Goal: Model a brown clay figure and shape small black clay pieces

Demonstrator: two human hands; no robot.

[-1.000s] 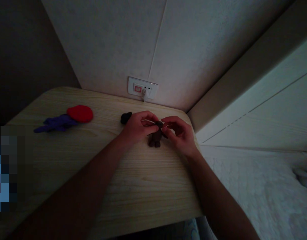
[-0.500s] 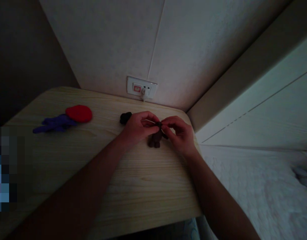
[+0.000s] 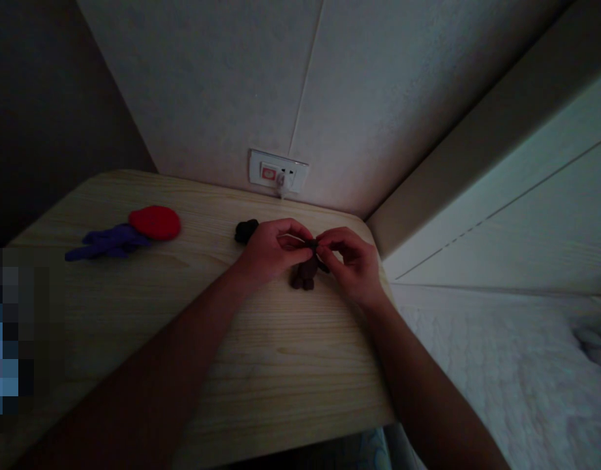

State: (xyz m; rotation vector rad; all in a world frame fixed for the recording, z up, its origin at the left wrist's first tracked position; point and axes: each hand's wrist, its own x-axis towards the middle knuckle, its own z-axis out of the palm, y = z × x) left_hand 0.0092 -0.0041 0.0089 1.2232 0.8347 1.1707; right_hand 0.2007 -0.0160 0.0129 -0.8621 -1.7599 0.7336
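head view: left hand [image 3: 277, 251] and right hand [image 3: 352, 262] pinched the brown figure [image 3: 306, 269]; i saw black lump [image 3: 246, 231], red disc [image 3: 156, 222], purple piece [image 3: 108, 242] on the table [image 3: 280, 365].

- Brown figure [image 3: 307, 269]: dark brown all over, close to black at the top (the light is dim).
- Flat lump [image 3: 156, 222]: bright red, the strongest colour here.
- Long lump [image 3: 107, 241]: deep purple, leaning to blue.
- Small lump [image 3: 245, 231]: plain black.
- Tabletop [image 3: 183, 313]: pale yellowish wood, streaked with wavy, darker grain.
- Socket plate [image 3: 256, 168]: whitish, with a square of orange-red (faded looking).
- Wall [image 3: 207, 85]: grey, faintly mottled, turning pinkish low down.
- Side panel [image 3: 525, 215]: pale grey-green, crossed by a thin dark line.
- Bedding [image 3: 476, 339]: off-white, with a faint rippled pattern.
- Bundle [image 3: 594, 346]: grey (too blurred for more).
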